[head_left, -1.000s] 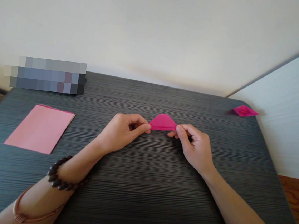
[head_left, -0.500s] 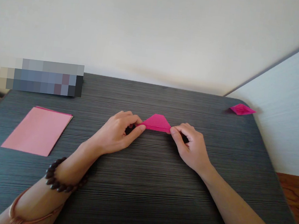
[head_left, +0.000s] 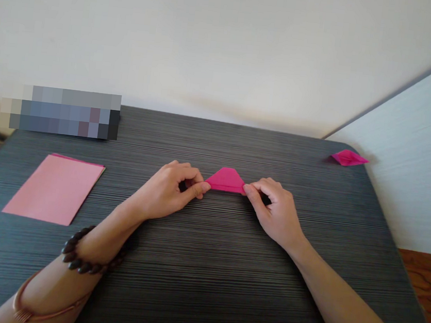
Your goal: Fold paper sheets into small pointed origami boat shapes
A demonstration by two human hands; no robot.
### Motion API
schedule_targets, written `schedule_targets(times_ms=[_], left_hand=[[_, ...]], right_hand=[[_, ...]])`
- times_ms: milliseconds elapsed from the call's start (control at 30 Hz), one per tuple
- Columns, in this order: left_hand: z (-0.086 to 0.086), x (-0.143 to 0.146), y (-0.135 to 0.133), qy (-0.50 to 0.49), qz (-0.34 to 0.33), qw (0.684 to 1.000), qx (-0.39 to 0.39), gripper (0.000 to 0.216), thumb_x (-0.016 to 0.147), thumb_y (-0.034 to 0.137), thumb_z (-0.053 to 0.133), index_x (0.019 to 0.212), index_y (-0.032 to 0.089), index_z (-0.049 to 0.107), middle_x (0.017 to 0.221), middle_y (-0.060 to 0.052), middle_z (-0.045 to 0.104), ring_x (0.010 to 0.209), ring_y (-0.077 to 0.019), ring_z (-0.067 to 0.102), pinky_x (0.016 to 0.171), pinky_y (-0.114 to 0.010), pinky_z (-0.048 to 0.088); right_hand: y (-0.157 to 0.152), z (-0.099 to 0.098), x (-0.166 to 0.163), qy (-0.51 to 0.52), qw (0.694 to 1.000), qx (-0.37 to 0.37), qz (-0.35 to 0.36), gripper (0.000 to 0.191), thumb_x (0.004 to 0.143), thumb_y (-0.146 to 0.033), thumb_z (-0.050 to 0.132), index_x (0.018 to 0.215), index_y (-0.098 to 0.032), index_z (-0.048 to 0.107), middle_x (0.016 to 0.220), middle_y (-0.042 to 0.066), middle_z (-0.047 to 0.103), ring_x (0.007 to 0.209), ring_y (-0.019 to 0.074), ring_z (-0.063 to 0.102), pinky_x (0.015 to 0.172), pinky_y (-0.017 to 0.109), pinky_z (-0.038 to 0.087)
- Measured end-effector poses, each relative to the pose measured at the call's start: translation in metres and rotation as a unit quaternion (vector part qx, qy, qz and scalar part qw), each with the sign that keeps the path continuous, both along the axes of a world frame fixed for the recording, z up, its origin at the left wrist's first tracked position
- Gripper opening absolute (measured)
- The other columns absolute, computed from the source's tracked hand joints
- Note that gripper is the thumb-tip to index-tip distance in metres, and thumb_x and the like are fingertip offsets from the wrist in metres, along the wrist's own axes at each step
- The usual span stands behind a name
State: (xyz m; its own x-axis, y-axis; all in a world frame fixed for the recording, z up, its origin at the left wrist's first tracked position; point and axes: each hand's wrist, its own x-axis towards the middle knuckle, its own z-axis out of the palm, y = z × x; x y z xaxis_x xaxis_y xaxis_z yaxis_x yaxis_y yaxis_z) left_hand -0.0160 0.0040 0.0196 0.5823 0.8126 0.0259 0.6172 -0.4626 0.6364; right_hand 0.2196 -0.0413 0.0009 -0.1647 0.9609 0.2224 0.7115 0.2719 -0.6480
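From the head camera, looking down over the person's shoulders, a dark striped table [head_left: 206,274] fills the lower half of the view.

A small folded magenta paper [head_left: 226,180], a flat shape with a straight lower edge and a blunt top, sits at the middle of the table, a little toward the far side. Take it as the centre of the dial.

- **Left hand:** The left hand [head_left: 167,192] comes in from 8 o'clock. Its fingers are curled narrow and its thumb and forefinger are pinched on the paper's left corner.
- **Right hand:** The right hand [head_left: 276,210] comes in from 4 o'clock. It is closed the same way, fingertips nipping the right corner.
- **The paper between them:** I cannot tell whether it rests on the tabletop or is lifted just off it.
- **Left forearm:** It wears a dark bead bracelet [head_left: 83,258] and, nearer the elbow, a thin copper-coloured bangle [head_left: 39,307].

Elsewhere on the table:

- **9 o'clock:** Well apart from the hands, a stack of pale pink sheets [head_left: 53,188] lies flat, with a darker pink edge showing along its far side.
- **10 o'clock:** At the table's far left corner there is a blurred patch [head_left: 61,112]. I cannot make out what is there.
- **2 o'clock:** Near the far right corner lies another folded magenta piece [head_left: 349,157], just beside a white panel [head_left: 414,153] that runs along the table's right side.
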Motion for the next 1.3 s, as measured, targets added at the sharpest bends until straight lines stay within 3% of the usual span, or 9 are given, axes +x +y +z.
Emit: schedule_targets(times_ms=[100, 200, 300, 500, 667, 767, 900, 1300], left_hand=[[-0.001, 0.001, -0.002, 0.000, 0.012, 0.999, 0.031, 0.028, 0.087, 0.044, 0.050, 0.091, 0.020, 0.064, 0.079, 0.000, 0.065, 0.071, -0.0143, 0.056, 0.075, -0.030, 0.040], [-0.003, 0.002, -0.003, -0.016, -0.003, 0.998, 0.066, 0.043, 0.084, 0.046, 0.056, 0.117, 0.020, 0.055, 0.104, -0.004, 0.065, 0.082, -0.0161, 0.057, 0.082, -0.031, 0.043], [-0.006, 0.003, -0.004, -0.037, -0.009, 0.996, 0.080, 0.052, 0.084, 0.044, 0.058, 0.130, 0.022, 0.047, 0.112, -0.005, 0.063, 0.085, -0.0156, 0.057, 0.085, -0.031, 0.046], [-0.010, 0.006, -0.006, -0.069, -0.041, 0.993, 0.092, 0.031, 0.089, 0.036, 0.053, 0.114, 0.020, 0.061, 0.112, -0.008, 0.064, 0.102, -0.0192, 0.058, 0.093, -0.034, 0.046], [-0.008, 0.007, -0.008, -0.045, -0.030, 0.994, 0.091, 0.034, 0.089, 0.038, 0.052, 0.116, 0.019, 0.060, 0.096, -0.006, 0.067, 0.086, -0.0165, 0.060, 0.082, -0.031, 0.048], [-0.007, 0.010, -0.010, -0.047, -0.033, 0.994, 0.088, 0.033, 0.090, 0.037, 0.051, 0.115, 0.018, 0.060, 0.089, -0.006, 0.065, 0.080, -0.0158, 0.059, 0.077, -0.030, 0.048], [-0.005, 0.014, -0.014, -0.065, -0.057, 0.994, 0.066, 0.034, 0.089, 0.036, 0.052, 0.117, 0.017, 0.058, 0.089, -0.005, 0.066, 0.080, -0.0154, 0.059, 0.078, -0.030, 0.047], [-0.002, 0.016, -0.016, -0.033, -0.120, 0.992, 0.003, 0.056, 0.084, 0.043, 0.057, 0.133, 0.018, 0.044, 0.086, -0.001, 0.068, 0.083, -0.0182, 0.057, 0.079, -0.035, 0.038]], right_hand=[[0.000, 0.000, -0.001, 0.000, 1.000, -0.007, -0.010, 0.030, 0.091, -0.034, 0.047, 0.066, -0.020, 0.053, 0.063, -0.001, 0.056, 0.063, 0.0145, 0.050, 0.066, 0.031, 0.035], [-0.001, 0.001, -0.001, -0.006, 1.000, -0.014, -0.010, 0.030, 0.091, -0.034, 0.046, 0.066, -0.020, 0.055, 0.064, 0.000, 0.058, 0.064, 0.0147, 0.050, 0.067, 0.032, 0.034], [0.000, 0.003, -0.001, -0.015, 0.999, -0.026, 0.016, 0.031, 0.092, -0.033, 0.045, 0.066, -0.020, 0.057, 0.064, -0.001, 0.058, 0.065, 0.0146, 0.051, 0.068, 0.032, 0.034], [0.001, 0.004, 0.001, -0.004, 0.998, -0.038, 0.058, 0.033, 0.093, -0.034, 0.042, 0.067, -0.020, 0.056, 0.062, -0.001, 0.057, 0.064, 0.0141, 0.050, 0.069, 0.032, 0.034], [-0.001, 0.006, 0.004, 0.042, 0.994, -0.026, 0.096, 0.044, 0.094, -0.050, 0.029, 0.082, -0.020, 0.059, 0.067, 0.001, 0.056, 0.064, 0.0149, 0.049, 0.066, 0.033, 0.035], [-0.002, 0.007, 0.002, 0.048, 0.993, -0.016, 0.105, 0.042, 0.090, -0.056, 0.037, 0.088, -0.020, 0.058, 0.069, 0.001, 0.056, 0.065, 0.0153, 0.050, 0.066, 0.033, 0.037], [-0.002, 0.007, -0.003, 0.038, 0.996, -0.012, 0.083, 0.023, 0.086, -0.043, 0.055, 0.090, -0.021, 0.059, 0.070, -0.001, 0.058, 0.066, 0.0141, 0.052, 0.068, 0.031, 0.039], [-0.003, 0.011, -0.006, 0.054, 0.990, -0.012, 0.129, 0.014, 0.086, -0.033, 0.056, 0.085, -0.020, 0.059, 0.072, -0.001, 0.060, 0.067, 0.0131, 0.053, 0.069, 0.029, 0.040]])
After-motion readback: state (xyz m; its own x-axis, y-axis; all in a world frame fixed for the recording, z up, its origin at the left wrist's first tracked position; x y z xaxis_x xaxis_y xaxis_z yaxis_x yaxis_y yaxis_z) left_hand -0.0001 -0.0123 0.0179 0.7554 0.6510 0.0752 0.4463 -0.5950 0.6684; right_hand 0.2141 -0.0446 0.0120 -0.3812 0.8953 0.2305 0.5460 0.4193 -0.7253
